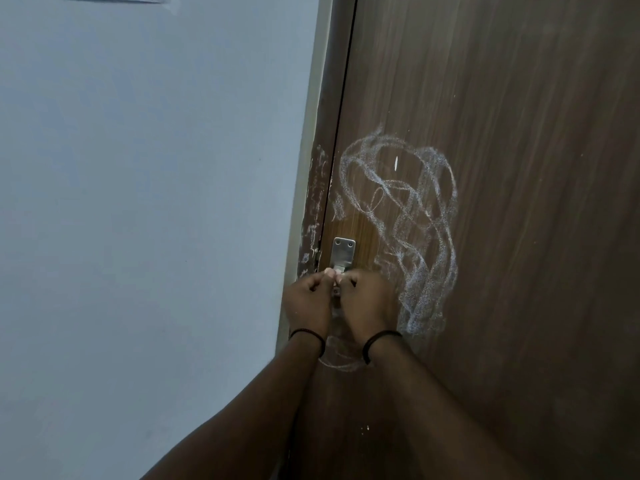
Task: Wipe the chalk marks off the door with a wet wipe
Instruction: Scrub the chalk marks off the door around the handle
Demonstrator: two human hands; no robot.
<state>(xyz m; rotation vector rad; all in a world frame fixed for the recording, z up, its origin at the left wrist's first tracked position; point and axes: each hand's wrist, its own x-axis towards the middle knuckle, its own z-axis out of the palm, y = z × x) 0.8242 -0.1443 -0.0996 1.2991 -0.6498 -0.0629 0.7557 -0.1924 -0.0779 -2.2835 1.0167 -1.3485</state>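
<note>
Pale blue wall [138,202] fills the left half. Next, the door frame [311,202], a thin strip w/ white scuffs at approx 9 o'clock from the latch.

Left hand [306,299], fingers curled, knuckles up, tips meeting the right hand's at 12 o'clock of both fists. Black band on the left wrist [308,336].

Btwn the fingertips a small whitish bit [335,274] is pinched by both hands; too small to tell if it's the wet wipe. Metal latch plate [343,252] sits just above it, at 12 o'clock.

Right hand [367,303], also curled, pinching the same bit; black band on that wrist [381,341].

Brown door [519,168] takes the right half. Chalk marks [408,220] loop from 12 to 4 o'clock of the hands, w/ a fainter arc at 6 o'clock under the wrists.
</note>
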